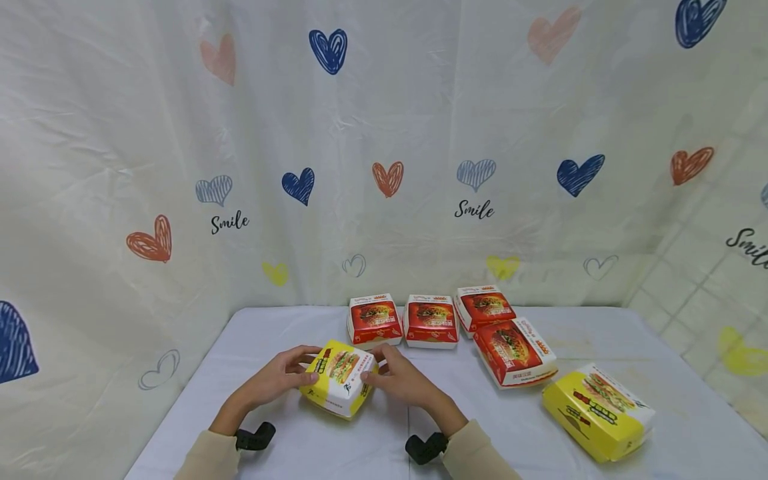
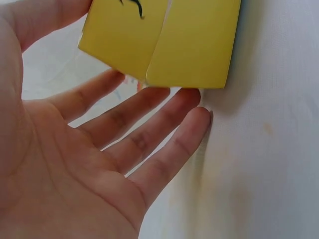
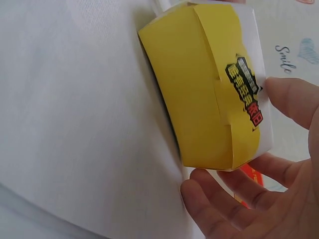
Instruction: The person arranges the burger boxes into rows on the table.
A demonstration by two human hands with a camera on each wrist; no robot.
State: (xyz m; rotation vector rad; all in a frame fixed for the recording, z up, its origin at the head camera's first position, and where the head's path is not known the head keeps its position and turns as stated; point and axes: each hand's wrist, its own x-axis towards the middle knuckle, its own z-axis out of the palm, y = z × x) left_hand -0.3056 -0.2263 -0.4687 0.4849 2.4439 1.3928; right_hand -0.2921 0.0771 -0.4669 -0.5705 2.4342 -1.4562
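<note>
One squat yellow-and-white card box [image 1: 339, 379], slant-sided and faintly glossy, is held between two hands: the left hand [image 1: 277, 379] grips one end with thumb and fingers, and the right hand [image 1: 403, 379] pinches the opposite end. I can't tell whether its base touches the smooth white cloth [image 1: 324, 448]. Just beyond it, two red-and-white card boxes [image 1: 375, 321] stand side by side; farther to its right sit two more, close together, the nearer red box [image 1: 515, 352] askew. Well to its right lies a second yellow box [image 1: 599, 412], also card. Behind it hangs a creased, sheeny white curtain [image 1: 384, 100] printed with hearts. The head view gives the sandwich picture on its lid; only the right wrist view shows black-backed lettering and stepped flap edges on one yellow side, while the left wrist view reveals a long seam and fingertips lined along its edge.
</note>
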